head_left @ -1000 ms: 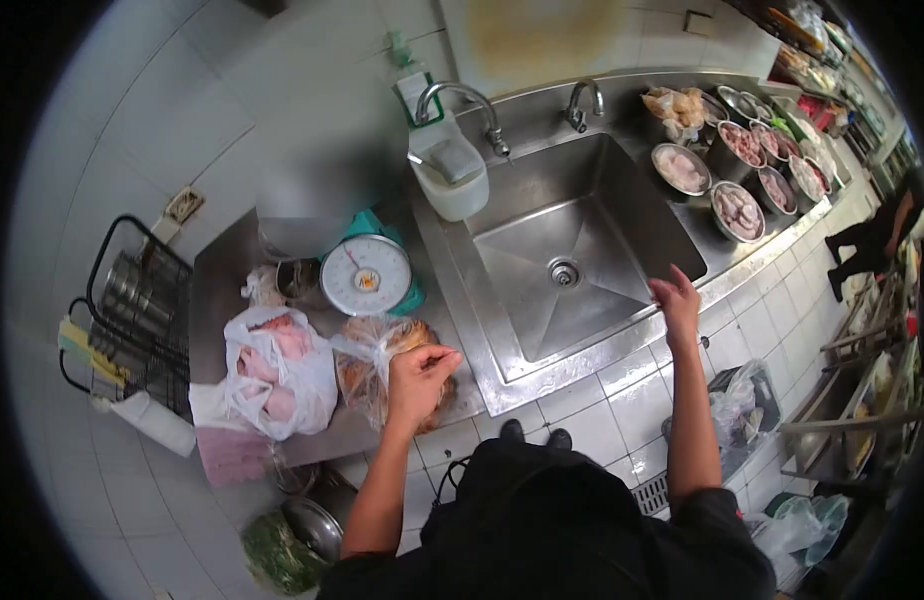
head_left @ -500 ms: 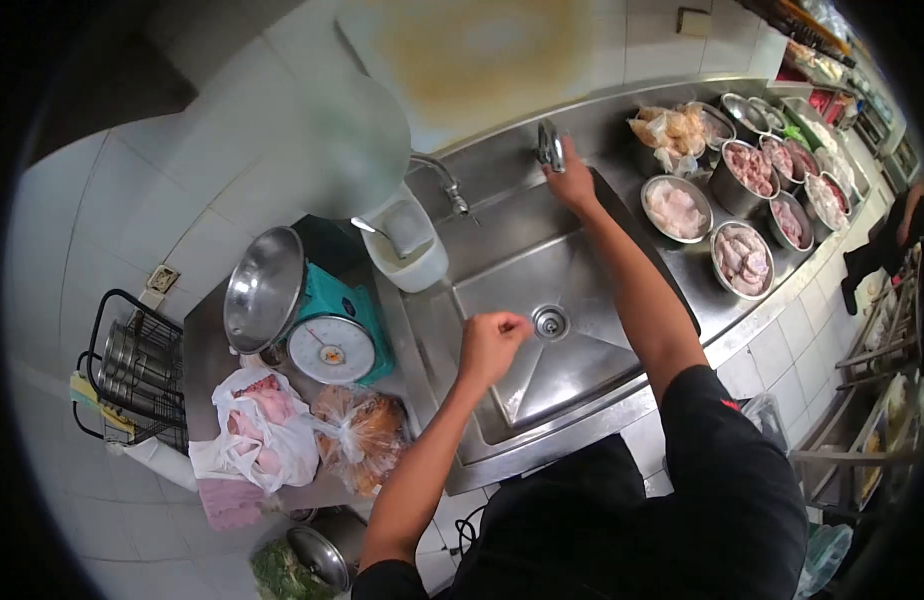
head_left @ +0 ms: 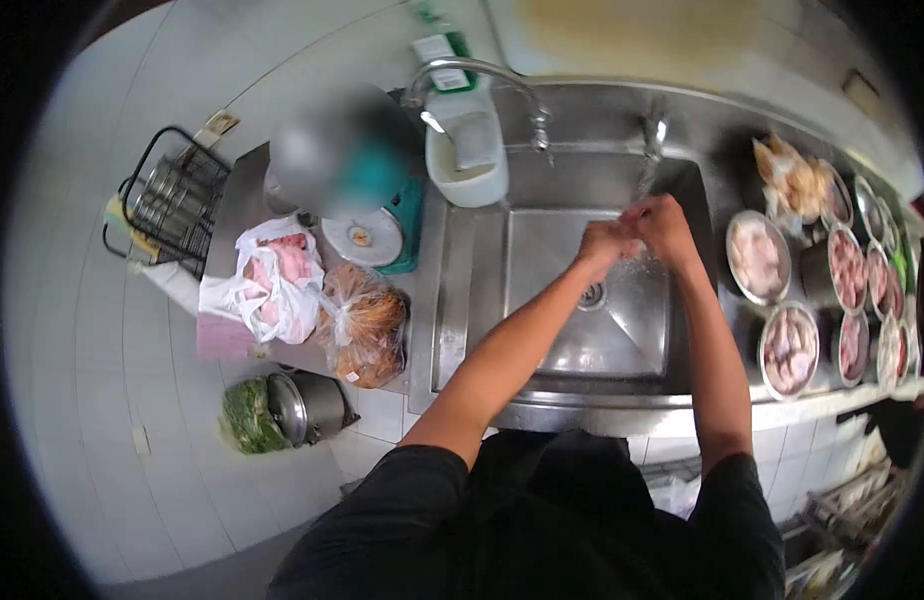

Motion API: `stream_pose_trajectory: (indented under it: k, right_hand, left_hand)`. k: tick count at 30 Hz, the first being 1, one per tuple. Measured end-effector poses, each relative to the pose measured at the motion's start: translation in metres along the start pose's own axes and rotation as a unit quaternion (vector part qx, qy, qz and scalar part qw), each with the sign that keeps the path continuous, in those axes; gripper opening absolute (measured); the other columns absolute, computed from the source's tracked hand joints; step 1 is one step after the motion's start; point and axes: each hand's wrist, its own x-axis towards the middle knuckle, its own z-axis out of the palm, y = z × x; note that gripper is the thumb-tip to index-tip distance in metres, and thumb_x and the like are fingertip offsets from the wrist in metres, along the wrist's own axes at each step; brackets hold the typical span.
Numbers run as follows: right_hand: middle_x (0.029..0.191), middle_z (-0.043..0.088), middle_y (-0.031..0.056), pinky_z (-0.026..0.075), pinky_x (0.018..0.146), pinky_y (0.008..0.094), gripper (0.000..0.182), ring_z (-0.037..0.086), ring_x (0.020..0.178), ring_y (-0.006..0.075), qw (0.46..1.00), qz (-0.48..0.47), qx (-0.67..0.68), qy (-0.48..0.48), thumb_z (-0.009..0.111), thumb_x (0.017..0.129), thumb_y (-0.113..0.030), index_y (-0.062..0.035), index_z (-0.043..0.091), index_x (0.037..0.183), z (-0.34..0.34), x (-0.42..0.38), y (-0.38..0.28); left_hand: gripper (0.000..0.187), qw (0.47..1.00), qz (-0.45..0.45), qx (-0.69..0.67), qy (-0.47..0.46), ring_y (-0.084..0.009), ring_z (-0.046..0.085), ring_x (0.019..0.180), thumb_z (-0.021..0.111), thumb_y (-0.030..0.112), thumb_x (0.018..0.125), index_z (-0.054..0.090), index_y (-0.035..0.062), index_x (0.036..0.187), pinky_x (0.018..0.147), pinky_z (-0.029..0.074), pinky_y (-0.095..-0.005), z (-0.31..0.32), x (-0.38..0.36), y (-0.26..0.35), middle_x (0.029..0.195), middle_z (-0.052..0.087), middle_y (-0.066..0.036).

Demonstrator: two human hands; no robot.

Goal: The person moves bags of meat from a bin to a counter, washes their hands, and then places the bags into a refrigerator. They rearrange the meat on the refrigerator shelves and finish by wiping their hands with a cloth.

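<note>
Over the steel sink (head_left: 542,300), my left hand (head_left: 609,243) and my right hand (head_left: 664,225) meet under a thin stream of water from the short faucet (head_left: 655,128). Both hands are wet and smeared by motion, and I cannot make out their fingers or anything between them. Water splashes just below them, near the drain (head_left: 591,294). A tall curved tap (head_left: 538,120) hangs over the sink's back left part. Beside it stands a white tub (head_left: 485,188) with a spoon handle sticking out.
Bowls of raw meat (head_left: 788,350) and bagged food (head_left: 790,180) stand right of the sink. On the left are a teal scale (head_left: 407,225), a bag of meat (head_left: 282,275), a clear bag of brown food (head_left: 367,335) and a wire rack (head_left: 167,205). A pot (head_left: 322,405) sits lower down.
My right hand has left the faucet and joined my left hand, which has moved right, under water that now runs. The view has shifted and turned.
</note>
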Motion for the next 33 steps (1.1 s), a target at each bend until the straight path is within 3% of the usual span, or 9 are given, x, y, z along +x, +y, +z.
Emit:
stream_pose_trajectory:
  k: [4, 5, 7, 11, 17, 26, 29, 30, 33]
  right_hand:
    - [0.1, 0.066, 0.0231, 0.051, 0.082, 0.0422, 0.06, 0.064, 0.095, 0.037, 0.974, 0.038, -0.213, -0.069, 0.074, 0.069, -0.043, -0.0057, 0.064, 0.114, 0.002, -0.019, -0.011]
    - [0.114, 0.062, 0.0228, 0.049, 0.089, 0.0422, 0.068, 0.059, 0.106, 0.0381, 0.981, -0.013, -0.19, -0.03, 0.075, 0.07, -0.039, -0.0078, 0.055, 0.127, 0.016, -0.028, 0.017]
    - [0.119, 0.059, 0.0222, 0.047, 0.093, 0.0439, 0.068, 0.055, 0.114, 0.036, 0.965, -0.019, -0.259, -0.024, 0.073, 0.072, -0.02, -0.0103, 0.048, 0.134, 0.025, -0.052, 0.034]
    - [0.083, 0.067, 0.0187, 0.053, 0.076, 0.0432, 0.031, 0.066, 0.081, 0.036, 0.95, 0.112, -0.275, 0.096, 0.059, 0.069, -0.006, -0.007, 0.069, 0.098, 0.006, -0.139, 0.048]
    - [0.087, 0.068, 0.0177, 0.053, 0.077, 0.0415, 0.023, 0.066, 0.082, 0.0335, 0.885, 0.216, -0.229, 0.342, 0.059, 0.073, -0.011, -0.0058, 0.071, 0.091, -0.015, -0.35, 0.084]
    - [0.078, 0.065, 0.0223, 0.048, 0.067, 0.048, 0.024, 0.063, 0.074, 0.0378, 0.686, 0.583, -0.323, 0.292, 0.059, 0.078, -0.022, 0.0002, 0.068, 0.08, 0.044, -0.727, 0.162]
    - [0.061, 0.061, 0.0192, 0.042, 0.054, 0.0452, 0.028, 0.058, 0.056, 0.0305, 0.756, 0.366, -0.489, 0.235, 0.058, 0.079, -0.023, 0.0019, 0.064, 0.068, 0.095, -0.852, 0.204]
    - [0.057, 0.061, 0.0154, 0.043, 0.053, 0.0429, 0.022, 0.057, 0.053, 0.025, 0.695, 0.612, -0.197, 0.321, 0.057, 0.078, -0.017, 0.001, 0.065, 0.068, 0.094, -0.841, 0.169]
    - [0.063, 0.064, 0.0102, 0.047, 0.05, 0.0313, 0.018, 0.059, 0.053, 0.0175, 0.641, 0.613, 0.005, 0.462, 0.056, 0.074, -0.005, 0.0043, 0.069, 0.082, 0.111, -0.89, 0.175]
  left_hand:
    - [0.023, 0.98, 0.03, 0.175, -0.093, -0.0159, 0.063, 0.075, 0.078, 0.003, 0.065, 0.069, -0.0005, 0.086, 0.071, 0.05, -0.0321, -0.011, -0.017, -0.003, 0.082, 0.069, -0.006]
    - [0.052, 0.95, -0.026, 0.273, -0.147, -0.0212, 0.06, 0.102, 0.083, 0.013, 0.063, 0.064, -0.0006, 0.108, 0.095, 0.043, -0.0374, -0.009, -0.033, 0.01, 0.108, 0.065, -0.013]
    - [0.086, 0.897, -0.133, 0.411, -0.092, -0.0265, 0.043, 0.127, 0.084, 0.023, 0.065, 0.043, 0.0024, 0.137, 0.103, 0.037, -0.0404, -0.023, -0.049, -0.005, 0.141, 0.042, -0.015]
    - [0.056, 0.87, -0.102, 0.467, -0.118, -0.0295, 0.059, 0.11, 0.075, 0.028, 0.076, 0.059, 0.0018, 0.122, 0.091, 0.046, -0.0384, -0.03, -0.086, -0.046, 0.121, 0.06, -0.02]
    - [0.054, 0.83, 0.021, 0.517, -0.208, -0.033, 0.06, 0.107, 0.069, 0.041, 0.079, 0.062, 0.0028, 0.117, 0.091, 0.046, -0.0382, 0.007, -0.154, -0.077, 0.118, 0.061, -0.023]
    - [0.053, 0.827, 0.109, 0.515, -0.197, -0.035, 0.054, 0.113, 0.066, 0.045, 0.083, 0.061, 0.0043, 0.117, 0.094, 0.043, -0.0422, 0.04, -0.168, -0.131, 0.119, 0.057, -0.023]
    - [0.064, 0.834, 0.147, 0.525, -0.087, -0.0285, 0.054, 0.116, 0.066, 0.045, 0.084, 0.053, -0.0023, 0.126, 0.099, 0.04, -0.0373, 0.039, -0.119, -0.106, 0.123, 0.059, -0.02]
    - [0.059, 0.856, 0.147, 0.495, -0.016, -0.0272, 0.056, 0.111, 0.066, 0.044, 0.084, 0.056, -0.0021, 0.12, 0.095, 0.042, -0.0367, 0.043, -0.099, -0.089, 0.116, 0.061, -0.018]
    - [0.04, 0.923, 0.151, 0.325, 0.138, -0.0226, 0.061, 0.094, 0.065, 0.038, 0.085, 0.059, 0.0002, 0.096, 0.079, 0.048, -0.0383, 0.036, -0.02, -0.036, 0.095, 0.064, -0.01]
